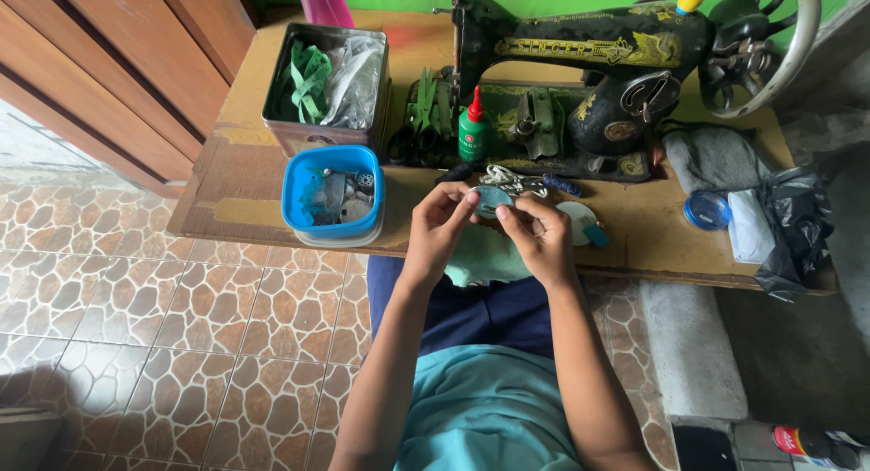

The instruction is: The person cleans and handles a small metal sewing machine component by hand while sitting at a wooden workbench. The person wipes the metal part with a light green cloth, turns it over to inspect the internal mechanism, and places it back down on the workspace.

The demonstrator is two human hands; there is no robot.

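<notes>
My left hand and my right hand meet above the front edge of a worn wooden table. Together they pinch a small round grey-blue object between the fingertips. A pale green cloth lies on my lap just below the hands. Right behind them stands a black sewing machine with gold decoration and a large hand wheel. A small green oil bottle with a red cap stands on the machine's base.
A blue plastic tub of small parts sits left of my hands, a metal tin with green strips and plastic behind it. Keys, a blue lid, grey cloth and a black bag lie right. Patterned tiles cover the floor.
</notes>
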